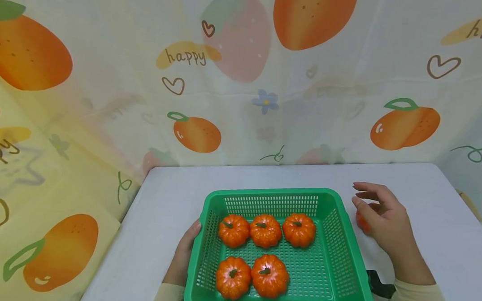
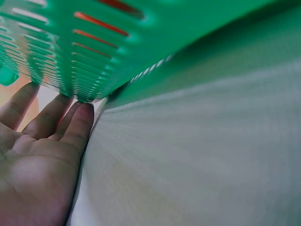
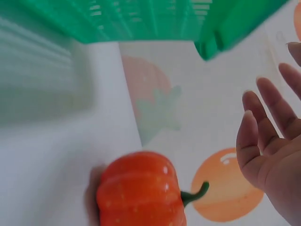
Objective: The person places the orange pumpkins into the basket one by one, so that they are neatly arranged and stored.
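A green plastic basket [image 1: 269,192] with slotted walls stands on the white table. Inside it lie several small orange toy pumpkins with green stems, three in the back row, such as the middle pumpkin [image 1: 265,231], and two in front. My left hand [image 1: 183,255] is at the basket's left wall; its fingers [image 2: 51,115] extend with their tips at the slots. To the right of the basket, another orange pumpkin [image 3: 141,195] sits on the table, partly hidden behind my right hand [image 1: 387,224] in the head view. That hand hovers by it, fingers loosely bent and holding nothing.
The white table [image 1: 149,227] reaches out on both sides of the basket and behind it. A fruit-printed cloth [image 1: 235,96] hangs along its back edge and continues on the left. A black wrist strap [image 1: 380,287] is around the right wrist, near the basket's right rim.
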Motion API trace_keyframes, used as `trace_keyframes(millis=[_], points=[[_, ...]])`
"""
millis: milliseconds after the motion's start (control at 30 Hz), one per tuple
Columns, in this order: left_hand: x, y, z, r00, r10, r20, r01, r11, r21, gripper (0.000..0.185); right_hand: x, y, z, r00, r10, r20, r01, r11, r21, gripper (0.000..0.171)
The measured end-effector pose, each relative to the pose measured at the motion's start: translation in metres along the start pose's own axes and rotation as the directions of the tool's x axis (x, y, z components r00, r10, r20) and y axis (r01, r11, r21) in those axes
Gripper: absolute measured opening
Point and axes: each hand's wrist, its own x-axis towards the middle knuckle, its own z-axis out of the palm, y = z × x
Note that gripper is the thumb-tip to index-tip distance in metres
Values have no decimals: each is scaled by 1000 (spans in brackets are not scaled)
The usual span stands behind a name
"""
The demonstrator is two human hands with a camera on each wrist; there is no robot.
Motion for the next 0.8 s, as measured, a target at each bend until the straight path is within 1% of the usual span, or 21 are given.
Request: trace_keyframes(millis=[100, 233, 367, 500, 800], points=[[0, 1, 0, 1000, -1, 3, 1, 1000, 12, 69, 1, 5, -5, 1000, 19, -17, -19, 1000, -13, 33], [0, 2, 1, 1000, -11, -6, 11, 1000, 25, 71, 3, 9, -11, 999, 46, -25, -48, 997, -57, 35], [1, 2, 1, 1000, -14, -8, 15, 1000, 28, 71, 3, 13, -18, 995, 101, -12, -102, 990, -99, 39], [0, 1, 1, 1000, -20, -15, 20, 999, 32, 71, 3, 19, -23, 988, 157, -2, -156, 981, -113, 44], [1, 1, 1, 1000, -14, -15, 15, 999, 36, 71, 4, 34, -27, 971, 235, 31, -229, 963, -139, 51]])
